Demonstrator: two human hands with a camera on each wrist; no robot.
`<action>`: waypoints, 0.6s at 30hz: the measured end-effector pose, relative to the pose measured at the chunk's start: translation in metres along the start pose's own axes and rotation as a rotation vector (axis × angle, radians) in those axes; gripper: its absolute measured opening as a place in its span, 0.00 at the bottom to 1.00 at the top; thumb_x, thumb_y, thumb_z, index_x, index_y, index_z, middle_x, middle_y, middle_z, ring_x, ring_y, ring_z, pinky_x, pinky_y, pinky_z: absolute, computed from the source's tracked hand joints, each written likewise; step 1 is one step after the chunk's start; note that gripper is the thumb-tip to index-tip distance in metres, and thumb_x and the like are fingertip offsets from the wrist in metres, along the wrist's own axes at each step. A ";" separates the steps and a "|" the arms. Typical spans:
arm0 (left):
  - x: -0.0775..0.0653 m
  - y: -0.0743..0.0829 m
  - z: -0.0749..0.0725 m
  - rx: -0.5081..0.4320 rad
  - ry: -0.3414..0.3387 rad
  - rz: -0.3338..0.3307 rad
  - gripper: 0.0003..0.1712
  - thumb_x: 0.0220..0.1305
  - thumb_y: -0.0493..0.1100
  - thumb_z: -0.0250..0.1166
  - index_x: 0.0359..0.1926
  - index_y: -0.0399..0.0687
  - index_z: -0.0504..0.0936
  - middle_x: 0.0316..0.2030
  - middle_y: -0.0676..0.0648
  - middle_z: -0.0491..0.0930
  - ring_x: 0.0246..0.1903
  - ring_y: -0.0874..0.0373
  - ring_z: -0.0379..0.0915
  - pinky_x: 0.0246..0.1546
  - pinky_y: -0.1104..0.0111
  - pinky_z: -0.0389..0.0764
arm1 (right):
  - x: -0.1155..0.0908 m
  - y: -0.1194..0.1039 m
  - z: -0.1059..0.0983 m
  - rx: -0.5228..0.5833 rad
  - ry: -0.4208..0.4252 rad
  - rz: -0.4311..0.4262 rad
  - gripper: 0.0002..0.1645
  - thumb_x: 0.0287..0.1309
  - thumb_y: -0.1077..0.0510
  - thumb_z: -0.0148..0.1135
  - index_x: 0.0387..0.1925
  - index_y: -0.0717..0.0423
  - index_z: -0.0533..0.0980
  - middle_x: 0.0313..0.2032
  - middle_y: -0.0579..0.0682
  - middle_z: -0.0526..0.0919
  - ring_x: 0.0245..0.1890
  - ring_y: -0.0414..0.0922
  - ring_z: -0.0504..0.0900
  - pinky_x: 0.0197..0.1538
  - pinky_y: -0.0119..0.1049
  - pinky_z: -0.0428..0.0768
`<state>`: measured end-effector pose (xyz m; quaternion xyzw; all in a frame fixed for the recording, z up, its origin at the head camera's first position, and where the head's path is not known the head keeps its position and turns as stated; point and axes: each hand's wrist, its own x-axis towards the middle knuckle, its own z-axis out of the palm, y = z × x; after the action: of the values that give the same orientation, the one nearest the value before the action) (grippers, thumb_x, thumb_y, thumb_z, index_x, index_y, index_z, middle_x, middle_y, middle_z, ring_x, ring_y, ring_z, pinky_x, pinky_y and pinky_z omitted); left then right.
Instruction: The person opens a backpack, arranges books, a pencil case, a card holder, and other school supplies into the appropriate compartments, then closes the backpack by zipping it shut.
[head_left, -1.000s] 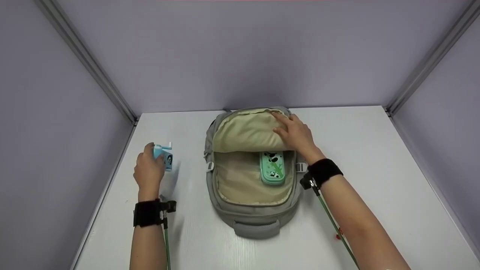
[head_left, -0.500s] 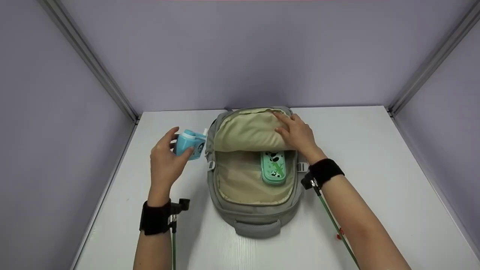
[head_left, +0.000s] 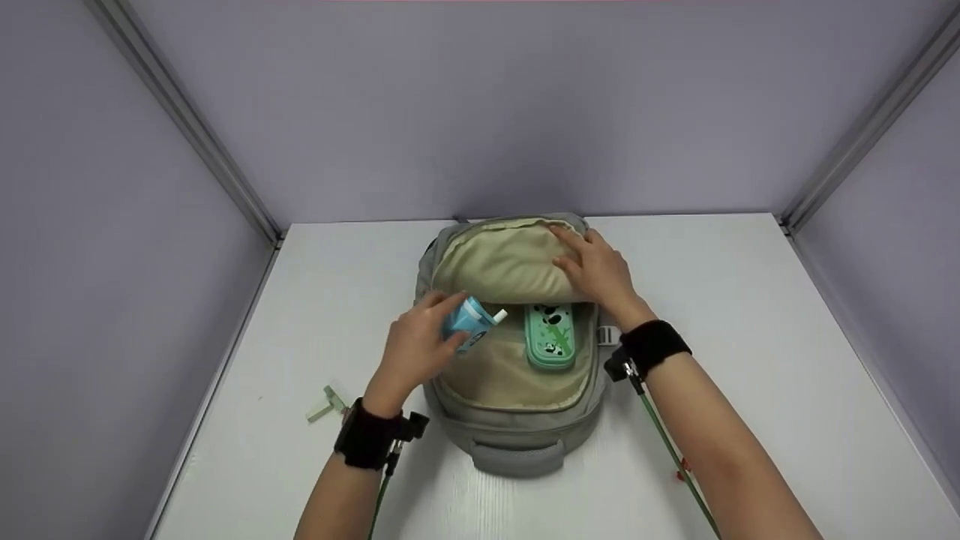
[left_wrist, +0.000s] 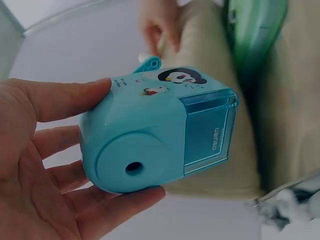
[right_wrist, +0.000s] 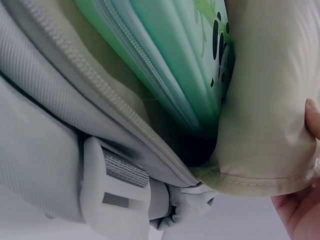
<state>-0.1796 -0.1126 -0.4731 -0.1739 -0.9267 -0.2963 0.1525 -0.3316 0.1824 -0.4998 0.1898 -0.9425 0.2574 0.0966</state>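
My left hand grips a light-blue crank pencil sharpener with a panda print, held over the left side of the open grey backpack. In the left wrist view, thumb and fingers wrap the sharpener; its round pencil hole and clear shavings drawer show. My right hand holds back the backpack's beige-lined flap. The right wrist view shows the flap's edge between thumb and fingers. A green panda pencil case lies inside on the right, its upper end under the flap.
On the white table, left of the backpack, lies a pale green small object, partly hidden by the left wrist strap. A small red object sits by the right forearm. Grey panels enclose the back and sides.
My left hand has carried the pencil sharpener rightward from the table's left side to over the backpack, uncovering the pale green object. My right hand stays on the flap.
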 end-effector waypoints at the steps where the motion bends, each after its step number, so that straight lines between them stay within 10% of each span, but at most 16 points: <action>1: 0.000 0.000 0.005 0.026 -0.010 0.007 0.31 0.60 0.40 0.76 0.64 0.43 0.80 0.52 0.38 0.81 0.39 0.43 0.83 0.34 0.50 0.82 | 0.000 0.000 0.000 0.004 0.002 -0.001 0.34 0.70 0.44 0.63 0.74 0.37 0.68 0.44 0.60 0.74 0.31 0.52 0.73 0.36 0.54 0.76; 18: -0.004 -0.023 0.086 0.502 0.125 0.305 0.28 0.55 0.37 0.78 0.58 0.53 0.85 0.50 0.46 0.82 0.47 0.47 0.82 0.22 0.61 0.81 | -0.002 -0.002 -0.002 -0.004 0.016 -0.021 0.33 0.69 0.46 0.64 0.73 0.39 0.69 0.41 0.59 0.73 0.29 0.50 0.69 0.34 0.50 0.73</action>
<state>-0.2008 -0.0788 -0.5530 -0.2495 -0.9228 -0.0416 0.2904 -0.3284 0.1821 -0.4982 0.1974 -0.9402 0.2559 0.1075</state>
